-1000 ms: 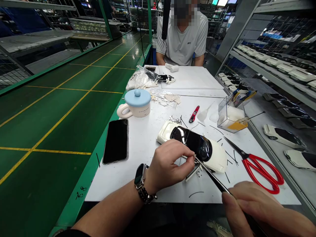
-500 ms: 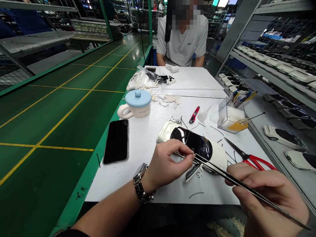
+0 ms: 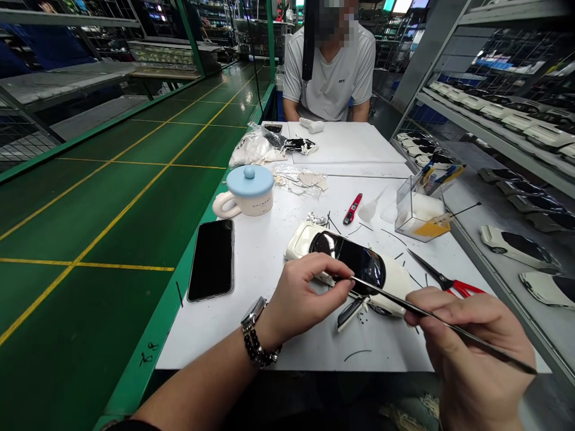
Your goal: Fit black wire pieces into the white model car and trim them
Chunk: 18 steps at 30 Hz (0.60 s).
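My right hand (image 3: 471, 341) is closed around a pair of metal tweezers (image 3: 420, 310), whose tips point left and reach the fingertips of my left hand (image 3: 309, 293). Thumb and index finger of the left hand are pinched together; whatever sits between them is too small to name. Just behind both hands lies a white model car (image 3: 296, 239) with a black roof. Its small door (image 3: 349, 313) stands out from the near side, with tiny dark bits scattered beside it.
Red-handled scissors (image 3: 449, 282), a red utility knife (image 3: 353, 209) and a clear box (image 3: 420, 209) of tools lie right and behind. A phone (image 3: 211, 260) and a lidded mug (image 3: 256, 194) stand left. Shelves of model cars (image 3: 514, 248) line the right. A person (image 3: 330, 72) sits opposite.
My right hand has shifted slightly left, and the tweezers' two arms now look pressed together where a gap showed before. The left hand has stayed nearly still.
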Tool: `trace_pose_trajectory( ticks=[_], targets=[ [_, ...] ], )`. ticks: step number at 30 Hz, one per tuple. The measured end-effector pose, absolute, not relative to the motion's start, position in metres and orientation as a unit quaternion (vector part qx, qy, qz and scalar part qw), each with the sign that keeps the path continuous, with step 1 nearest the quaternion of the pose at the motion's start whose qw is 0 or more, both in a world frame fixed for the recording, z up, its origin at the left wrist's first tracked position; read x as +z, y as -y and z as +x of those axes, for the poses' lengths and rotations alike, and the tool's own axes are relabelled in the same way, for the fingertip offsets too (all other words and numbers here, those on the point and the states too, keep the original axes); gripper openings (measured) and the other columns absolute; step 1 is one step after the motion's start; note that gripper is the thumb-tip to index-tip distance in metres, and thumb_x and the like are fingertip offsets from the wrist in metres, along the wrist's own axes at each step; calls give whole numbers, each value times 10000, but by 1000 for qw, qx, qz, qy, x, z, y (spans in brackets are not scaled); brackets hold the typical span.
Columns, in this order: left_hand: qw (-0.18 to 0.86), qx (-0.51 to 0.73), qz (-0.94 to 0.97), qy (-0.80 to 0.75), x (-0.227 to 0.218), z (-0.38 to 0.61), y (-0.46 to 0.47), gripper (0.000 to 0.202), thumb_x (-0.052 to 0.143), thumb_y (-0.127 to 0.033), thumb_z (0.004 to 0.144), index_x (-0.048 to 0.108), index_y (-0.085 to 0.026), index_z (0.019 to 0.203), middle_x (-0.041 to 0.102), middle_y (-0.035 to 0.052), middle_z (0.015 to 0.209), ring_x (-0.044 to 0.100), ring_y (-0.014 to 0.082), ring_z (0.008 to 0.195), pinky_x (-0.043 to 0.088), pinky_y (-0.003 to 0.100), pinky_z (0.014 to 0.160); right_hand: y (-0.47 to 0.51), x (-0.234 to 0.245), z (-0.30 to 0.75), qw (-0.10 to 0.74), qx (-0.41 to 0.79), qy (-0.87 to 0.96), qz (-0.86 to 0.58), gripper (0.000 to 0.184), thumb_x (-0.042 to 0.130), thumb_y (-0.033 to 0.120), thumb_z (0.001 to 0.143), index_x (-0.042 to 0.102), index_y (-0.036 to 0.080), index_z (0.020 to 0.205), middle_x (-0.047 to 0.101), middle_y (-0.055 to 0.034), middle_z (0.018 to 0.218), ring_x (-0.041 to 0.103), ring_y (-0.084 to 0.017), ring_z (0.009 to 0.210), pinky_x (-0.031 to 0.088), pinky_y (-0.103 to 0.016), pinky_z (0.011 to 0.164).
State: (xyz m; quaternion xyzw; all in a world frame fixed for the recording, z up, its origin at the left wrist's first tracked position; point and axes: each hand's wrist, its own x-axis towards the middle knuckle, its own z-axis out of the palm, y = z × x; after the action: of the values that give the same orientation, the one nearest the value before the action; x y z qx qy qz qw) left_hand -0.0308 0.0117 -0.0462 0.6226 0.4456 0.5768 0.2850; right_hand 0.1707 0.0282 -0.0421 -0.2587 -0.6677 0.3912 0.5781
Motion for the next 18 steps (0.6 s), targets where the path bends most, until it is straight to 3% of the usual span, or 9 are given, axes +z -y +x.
trace_pose_trajectory(
  ticks=[5,12,18],
  targets=[
    [266,558,630,-470,-52,-35,-16,390,692,-126,741,603,-182,1116,663,70,1038,616,189,958,528,330,843,-37,-40,171,573,431,644,-267,146,630,67,789,579,199,828,622,-8,674,609,-166,631,486,-294,553],
    [186,527,684,-468,-57,-39,-20,222,635,-127,787,653,-186,1000,610,81,995,575,200,958,510,384,852,-42,-36,173,573,436,640,-268,174,642,45,775,580,198,830,648,-17,729,610,-156,665,501,-275,575],
    [153,505,709,-468,-63,-38,-23,146,627,-139,805,674,-196,931,594,69,946,563,192,920,501,369,814,-40,-39,171,562,473,626,-263,179,644,45,786,573,202,833,649,-25,737,613,-160,685,481,-267,571]
  ],
)
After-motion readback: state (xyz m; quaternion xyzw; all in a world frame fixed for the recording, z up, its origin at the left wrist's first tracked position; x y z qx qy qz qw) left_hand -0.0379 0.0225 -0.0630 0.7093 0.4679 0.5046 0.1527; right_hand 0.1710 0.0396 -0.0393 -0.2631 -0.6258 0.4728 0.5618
